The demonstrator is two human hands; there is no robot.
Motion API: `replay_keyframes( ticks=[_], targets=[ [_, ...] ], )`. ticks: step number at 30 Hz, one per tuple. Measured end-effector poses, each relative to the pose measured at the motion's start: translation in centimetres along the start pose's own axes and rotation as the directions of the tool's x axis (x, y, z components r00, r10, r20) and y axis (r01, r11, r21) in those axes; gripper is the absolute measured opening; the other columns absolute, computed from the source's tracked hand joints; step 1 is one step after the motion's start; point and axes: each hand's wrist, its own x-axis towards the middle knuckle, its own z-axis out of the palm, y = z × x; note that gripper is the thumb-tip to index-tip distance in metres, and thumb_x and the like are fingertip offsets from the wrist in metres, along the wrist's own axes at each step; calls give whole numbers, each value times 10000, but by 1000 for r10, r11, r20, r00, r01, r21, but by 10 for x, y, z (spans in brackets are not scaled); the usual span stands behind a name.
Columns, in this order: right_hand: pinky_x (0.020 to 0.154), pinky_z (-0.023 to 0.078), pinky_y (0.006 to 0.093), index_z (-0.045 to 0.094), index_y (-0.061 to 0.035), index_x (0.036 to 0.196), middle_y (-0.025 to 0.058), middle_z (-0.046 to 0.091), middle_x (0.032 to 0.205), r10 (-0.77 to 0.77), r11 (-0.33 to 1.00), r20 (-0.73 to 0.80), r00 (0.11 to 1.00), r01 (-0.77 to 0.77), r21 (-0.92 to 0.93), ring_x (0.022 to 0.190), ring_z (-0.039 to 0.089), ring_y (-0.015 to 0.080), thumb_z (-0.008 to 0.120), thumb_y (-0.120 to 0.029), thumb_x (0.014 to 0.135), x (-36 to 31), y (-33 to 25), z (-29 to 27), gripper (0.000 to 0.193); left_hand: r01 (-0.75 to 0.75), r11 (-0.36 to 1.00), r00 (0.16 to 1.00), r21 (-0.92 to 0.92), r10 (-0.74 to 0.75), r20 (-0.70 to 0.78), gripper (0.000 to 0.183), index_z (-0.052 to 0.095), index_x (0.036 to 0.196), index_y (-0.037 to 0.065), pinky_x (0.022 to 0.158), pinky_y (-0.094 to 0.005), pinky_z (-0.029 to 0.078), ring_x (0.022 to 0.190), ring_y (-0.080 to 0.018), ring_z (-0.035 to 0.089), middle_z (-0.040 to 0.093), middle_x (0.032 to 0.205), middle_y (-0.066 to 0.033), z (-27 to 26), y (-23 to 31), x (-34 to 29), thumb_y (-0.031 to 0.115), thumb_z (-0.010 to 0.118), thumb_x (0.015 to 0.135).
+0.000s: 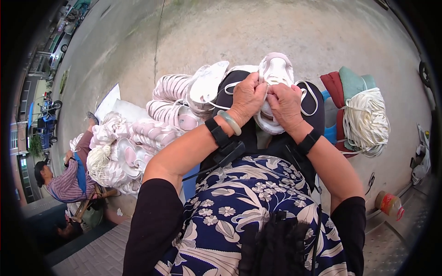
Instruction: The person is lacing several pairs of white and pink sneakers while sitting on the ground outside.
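Note:
A white and pale pink sneaker [276,63] rests on my lap, toe pointing away from me. Over its lacing area my two hands meet, fingers curled and thumbs pressed in. My left hand [247,96] pinches the white shoelace [309,97] on the left side of the shoe. Close beside it, my right hand [286,106] is also closed on the lace. Loose lengths of lace loop out on both sides over my dark trousers. The fingertips and the eyelets beneath them are partly hidden.
Piled sneakers [172,92] lie to my left. On my right, a bundle of white laces [367,120] hangs over red and green cloth on a blue stool [329,120]. A plastic bottle [390,205] lies at lower right. Another person [69,181] sits at far left.

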Motion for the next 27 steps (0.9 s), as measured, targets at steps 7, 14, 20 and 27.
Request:
replay_keyframes(
  ticks=[7, 14, 20, 27],
  targets=[
    [864, 318, 484, 610, -79, 748, 114, 605, 734, -80, 900, 193, 978, 154, -407, 717, 602, 279, 581, -126, 708, 3, -24, -23, 68, 292, 876, 954, -384, -297, 47, 141, 604, 834, 23, 456, -186, 370, 514, -32, 470, 543, 629, 22, -8, 15, 5, 151, 565, 878],
    [879, 329, 488, 532, -77, 663, 86, 514, 652, -201, 851, 177, 964, 261, -456, 692, 562, 266, 570, -3, 617, -37, -19, -82, 95, 359, 807, 903, -470, -427, -43, 163, 607, 811, 7, 379, -184, 380, 482, -73, 541, 604, 673, -51, -27, 16, 12, 147, 553, 875],
    [915, 320, 487, 477, -76, 724, 89, 428, 655, -25, 799, 78, 997, 67, -597, 695, 502, 279, 507, -16, 740, -108, 15, -152, 69, 407, 734, 866, -544, -500, -27, 141, 589, 823, -4, 390, -190, 405, 494, -99, 566, 622, 713, -76, -30, 3, 16, 119, 536, 865],
    [924, 325, 466, 526, -77, 808, 85, 516, 746, 191, 628, -135, 972, -227, -744, 768, 538, 278, 534, -76, 800, -206, 80, -211, 11, 192, 954, 981, -231, -186, 50, 127, 618, 861, -21, 475, -180, 403, 569, -30, 514, 598, 685, 0, -4, 11, -8, 87, 552, 854]
  ],
)
